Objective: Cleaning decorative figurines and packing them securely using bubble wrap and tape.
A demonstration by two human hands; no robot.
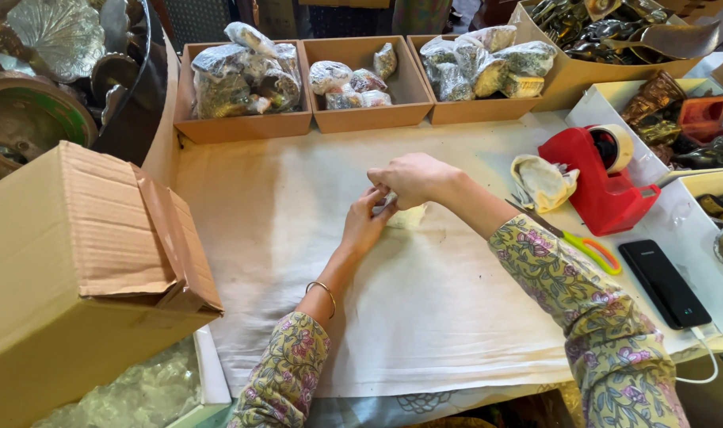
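Observation:
Both hands meet over a small pale wrapped bundle [409, 215] that lies on the cream paper sheet [298, 238] covering the table. My right hand [413, 176] curls over the top of the bundle, fingers closed on its wrapping. My left hand [366, 223] presses against its left side with the fingers bent onto it. Most of the bundle is hidden under the two hands. Both arms wear floral sleeves, and a thin bangle circles the left wrist.
Three shallow cardboard trays [361, 115] of plastic-wrapped pieces line the far edge. A red tape dispenser [603, 186], a crumpled wrapper [542, 182], scissors [587, 247] and a black phone [664, 283] lie right. A large cardboard box [76, 277] stands left; boxes of brass items sit far right.

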